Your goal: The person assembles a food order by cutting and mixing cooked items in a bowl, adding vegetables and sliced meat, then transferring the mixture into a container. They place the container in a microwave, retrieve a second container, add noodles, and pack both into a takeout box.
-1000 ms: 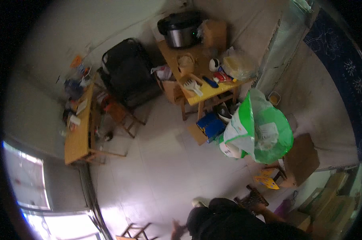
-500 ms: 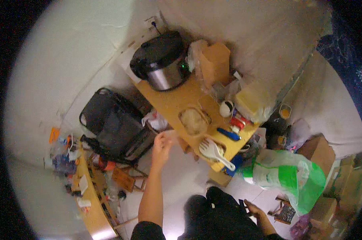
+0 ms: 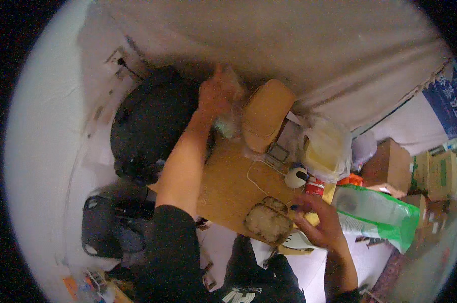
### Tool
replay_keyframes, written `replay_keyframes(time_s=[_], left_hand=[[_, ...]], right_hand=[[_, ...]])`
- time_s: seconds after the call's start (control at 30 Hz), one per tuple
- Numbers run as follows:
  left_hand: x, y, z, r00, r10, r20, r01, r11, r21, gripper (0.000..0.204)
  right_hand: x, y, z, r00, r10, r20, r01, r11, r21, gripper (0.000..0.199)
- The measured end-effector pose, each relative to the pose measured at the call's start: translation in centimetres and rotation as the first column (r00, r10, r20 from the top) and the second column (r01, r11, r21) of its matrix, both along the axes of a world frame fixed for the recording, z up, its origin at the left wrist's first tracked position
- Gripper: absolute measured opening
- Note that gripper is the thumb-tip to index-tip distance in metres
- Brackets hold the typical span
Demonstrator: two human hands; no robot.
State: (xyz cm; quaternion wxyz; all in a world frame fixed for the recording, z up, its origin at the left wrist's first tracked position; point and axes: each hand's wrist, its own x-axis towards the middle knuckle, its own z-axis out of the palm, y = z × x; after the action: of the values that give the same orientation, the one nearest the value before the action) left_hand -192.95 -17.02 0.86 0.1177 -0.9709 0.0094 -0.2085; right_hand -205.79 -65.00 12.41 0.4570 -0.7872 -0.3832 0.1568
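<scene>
The left arm is stretched well forward and up over the table point(image 3: 223, 177), bare from the elbow down below a black sleeve point(image 3: 175, 242). Its forearm slants past the right side of a large black cooker point(image 3: 155, 118), and the left hand point(image 3: 218, 95) is at a clear plastic bag point(image 3: 229, 126) between the cooker and a brown paper bag point(image 3: 267, 116), near the wall. The hand is blurred, one finger pointing up; how far the others are curled, and whether they grip the plastic, cannot be made out.

The right arm is bent and held lower, its forearm rising from the bottom edge. The right hand point(image 3: 323, 222) is over the table's near right corner, turned leftward, fingers loosely bent and the thumb apart from them. A small dark blue thing point(image 3: 294, 207) shows at its fingertips; whether it is held or merely covered is unclear.

Just left of this hand lies a shallow container point(image 3: 269, 222) with pale contents, and below it a white slotted spatula point(image 3: 299, 241). Beyond the fingers are a red packet point(image 3: 315, 186), a round white thing point(image 3: 295, 177) and a clear bag around a yellowish box point(image 3: 321, 151).
</scene>
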Motion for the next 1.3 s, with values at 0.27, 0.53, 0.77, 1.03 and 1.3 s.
replay_keyframes(time_s=[0.27,0.53,0.77,1.03,1.3], left_hand=[[-1.9,0.4,3.5,0.989,0.143,-0.048,-0.144,0.804,-0.577,0.033],[-5.4,3.6,7.8,0.984,0.176,-0.008,-0.152,0.828,-0.539,0.026],[-5.6,2.6,4.6,0.991,0.108,0.073,-0.049,0.829,-0.557,0.037],[-13.9,-5.9,10.0,0.970,0.216,0.115,-0.064,0.678,-0.733,0.060],[-26.6,-10.9,5.9,0.963,0.095,-0.252,-0.268,0.417,-0.868,0.070]], right_hand=[[14.4,29.5,-0.5,0.612,0.155,0.776,0.131,0.947,-0.292,0.039],[14.8,35.3,0.0,0.748,0.170,0.642,0.107,0.923,-0.370,0.027],[16.2,38.7,-3.9,0.728,-0.091,0.679,0.282,0.943,-0.176,0.030],[15.4,40.9,-2.0,0.833,-0.038,0.551,0.289,0.881,-0.376,0.041],[15.2,40.2,-1.0,0.853,0.026,0.522,0.313,0.774,-0.551,0.051]])
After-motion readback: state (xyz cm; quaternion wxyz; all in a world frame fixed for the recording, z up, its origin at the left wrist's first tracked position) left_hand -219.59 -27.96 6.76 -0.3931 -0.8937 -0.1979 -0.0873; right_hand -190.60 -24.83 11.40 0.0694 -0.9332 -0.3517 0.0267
